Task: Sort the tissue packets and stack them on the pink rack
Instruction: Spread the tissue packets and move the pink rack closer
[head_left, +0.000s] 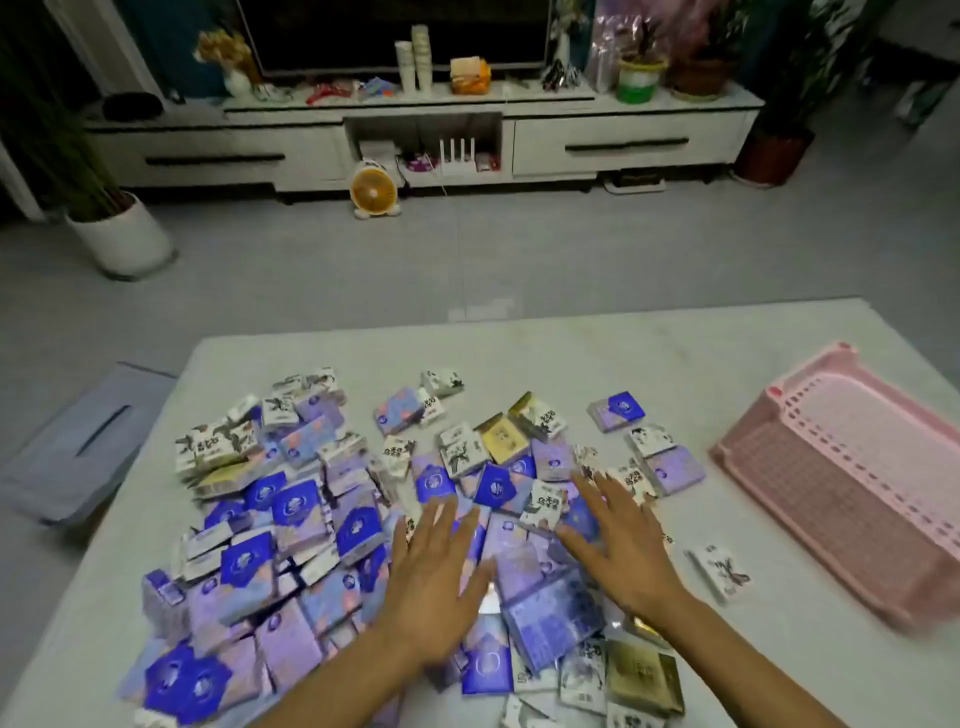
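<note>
A big heap of tissue packets (291, 525) covers the white table (597, 358): purple and blue ones, white ones with black ink drawings, and a few gold ones. My left hand (434, 577) is spread flat, fingers straight, over the purple packets in the middle of the heap. My right hand (621, 545) is spread the same way just to its right, over purple and white packets. Neither hand grips anything. The pink rack (852, 467), a slotted plastic basket, lies at the table's right edge with nothing in it.
One white packet (722, 571) lies apart between the heap and the rack. A grey box (83, 441) sits on the floor left of the table. Beyond the table are open floor, a small fan (371, 192), a white TV cabinet (415, 140) and potted plants.
</note>
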